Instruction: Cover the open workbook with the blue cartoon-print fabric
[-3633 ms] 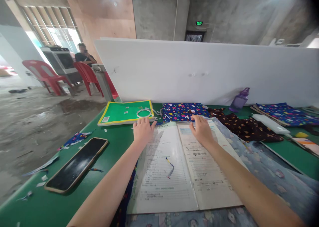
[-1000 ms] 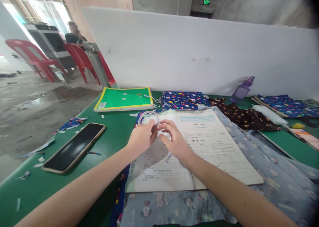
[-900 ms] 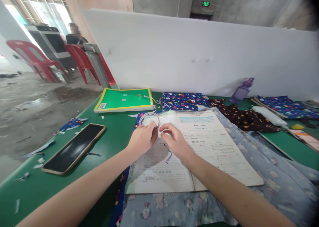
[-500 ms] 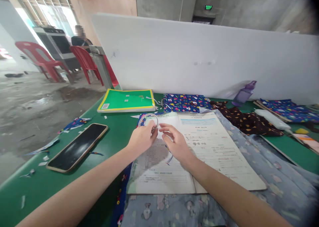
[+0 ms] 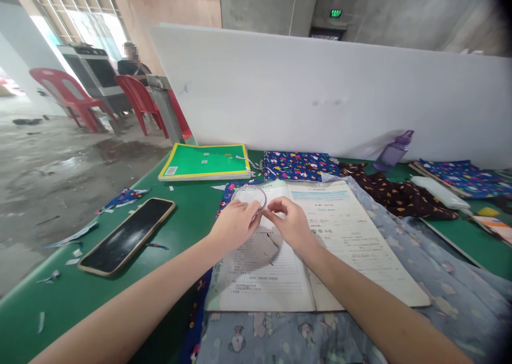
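Both hands meet above an open printed book lying on pale blue patterned cloth. My left hand pinches the near edge of a thin round hoop, which tilts up over the book's top left corner. Fingers of my right hand are pinched together at the same spot on the hoop's rim, touching the left fingertips. A short dark blue thread lies on the page below the hands.
A black phone lies left on the green table. Behind are a green-and-yellow board, folded blue print fabric, brown fabric, a purple bottle and a white partition. A person sits by red chairs far left.
The hoop went from lying on the green board to my left hand's grip above the book. In the last second my right fingers closed onto its rim, and the hoop shifted slightly right.
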A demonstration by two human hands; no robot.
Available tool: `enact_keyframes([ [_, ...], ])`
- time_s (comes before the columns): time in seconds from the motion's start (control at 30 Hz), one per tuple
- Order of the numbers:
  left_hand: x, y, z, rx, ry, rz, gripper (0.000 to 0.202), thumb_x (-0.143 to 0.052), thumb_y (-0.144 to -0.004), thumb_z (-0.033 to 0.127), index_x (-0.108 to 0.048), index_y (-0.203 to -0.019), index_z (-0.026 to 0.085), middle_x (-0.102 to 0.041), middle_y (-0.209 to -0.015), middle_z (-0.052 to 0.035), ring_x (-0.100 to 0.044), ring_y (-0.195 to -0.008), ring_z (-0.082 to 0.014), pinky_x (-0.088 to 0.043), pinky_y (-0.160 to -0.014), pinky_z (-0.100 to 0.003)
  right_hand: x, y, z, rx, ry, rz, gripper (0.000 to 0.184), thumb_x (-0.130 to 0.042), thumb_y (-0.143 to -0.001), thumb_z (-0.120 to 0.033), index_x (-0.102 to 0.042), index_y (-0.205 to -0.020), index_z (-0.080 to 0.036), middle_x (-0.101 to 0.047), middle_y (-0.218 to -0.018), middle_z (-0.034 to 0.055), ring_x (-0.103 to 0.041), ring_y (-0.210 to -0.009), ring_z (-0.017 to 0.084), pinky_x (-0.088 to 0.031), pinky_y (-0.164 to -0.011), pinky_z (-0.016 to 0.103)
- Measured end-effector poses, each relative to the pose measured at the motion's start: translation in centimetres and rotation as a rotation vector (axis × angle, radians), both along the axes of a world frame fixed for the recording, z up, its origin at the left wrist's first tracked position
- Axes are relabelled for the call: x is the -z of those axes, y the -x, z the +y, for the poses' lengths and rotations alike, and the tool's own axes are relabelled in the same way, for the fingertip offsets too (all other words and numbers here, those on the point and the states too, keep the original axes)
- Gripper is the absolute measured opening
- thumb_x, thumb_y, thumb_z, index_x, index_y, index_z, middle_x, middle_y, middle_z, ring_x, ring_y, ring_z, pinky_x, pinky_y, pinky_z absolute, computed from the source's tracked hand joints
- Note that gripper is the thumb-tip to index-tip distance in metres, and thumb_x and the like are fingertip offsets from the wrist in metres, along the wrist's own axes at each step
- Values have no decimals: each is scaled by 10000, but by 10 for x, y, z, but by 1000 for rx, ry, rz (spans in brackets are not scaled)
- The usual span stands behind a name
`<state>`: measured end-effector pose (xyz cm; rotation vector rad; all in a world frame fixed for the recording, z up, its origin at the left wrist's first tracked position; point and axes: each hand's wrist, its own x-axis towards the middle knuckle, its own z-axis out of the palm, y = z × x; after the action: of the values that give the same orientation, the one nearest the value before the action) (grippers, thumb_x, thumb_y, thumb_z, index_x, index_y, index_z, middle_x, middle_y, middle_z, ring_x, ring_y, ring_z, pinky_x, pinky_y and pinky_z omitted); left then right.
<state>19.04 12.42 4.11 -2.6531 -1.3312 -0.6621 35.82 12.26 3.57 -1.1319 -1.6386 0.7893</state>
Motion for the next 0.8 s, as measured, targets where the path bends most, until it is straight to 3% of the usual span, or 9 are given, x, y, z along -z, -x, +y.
enact_keyframes([
  [0.13, -3, 0, -1, 0, -20, -56, 134, -436, -861, 251, -539, -901, 175, -598, -644, -10, -565, -640, -170, -395, -695, -314, -4, -5, 4, -22, -4, -62, 103, -634, -754, -288, -619, -815, -205, -662, -820, 15, -607, -785, 156, -464, -766, 315],
  [0.4, -3, -2, -2, -8, -125, 21, 220, -391, -885, 209, -584, -785, 171, -596, -609, -10, -562, -636, -162, -375, -677, -318, -10, -8, 6, -114, 64, -171, 77, -615, -768, -257, -662, -794, -202, -689, -791, 5, -619, -770, 151, -454, -761, 301],
  [0.8, -10, -7, -8, -46, -43, 48, 191, -445, -851, 210, -577, -717, 178, -618, -615, -22, -579, -637, -173, -403, -719, -332, -21, -11, 4, -190, -22, -390, 88, -544, -805, -214, -631, -793, -205, -670, -825, 7, -595, -788, 163, -424, -725, 297],
])
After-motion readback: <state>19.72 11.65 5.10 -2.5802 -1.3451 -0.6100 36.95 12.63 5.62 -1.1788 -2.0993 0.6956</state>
